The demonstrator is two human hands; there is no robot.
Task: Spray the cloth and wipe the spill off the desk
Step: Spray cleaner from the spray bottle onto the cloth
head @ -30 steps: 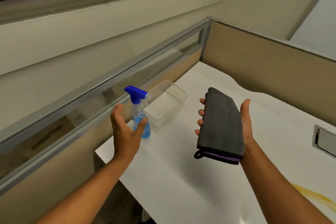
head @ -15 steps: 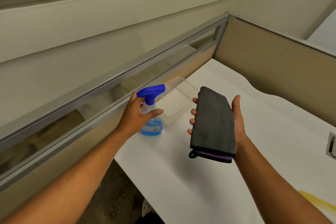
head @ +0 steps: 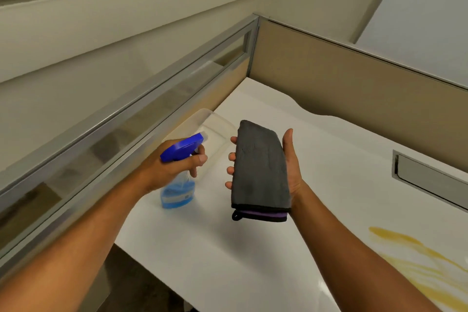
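Cloth (head: 260, 170) first: a folded grey microfibre pad with a purple-and-black hem and a small hanging loop at its lower corner, lying flat across the upturned right hand (head: 291, 172), thumb up one long edge and fingertips curled over the other. That grip is loose — a cradle, not a clamp. It looks soft, light and limp, so it will likely sag if held by one corner; better to support it under the whole folded stack, as here, and later to press down with a flat palm.

Beside it, just apart, the spray bottle (head: 178, 185) is clear plastic, about a third full of blue liquid, with a blue trigger head aimed roughly at the pad. The left hand (head: 169, 167) is wrapped round its neck, a finger near the trigger. Whether the base has left the desk (head: 228, 261) I cannot tell. The bottle should be light and rigid, slick if wet — the neck is the sound place to hold it.

Behind the bottle sits a clear plastic tub (head: 215, 121). The yellow spill (head: 415, 256) streaks the white top at lower right, well away from both hands and not yet wiped.
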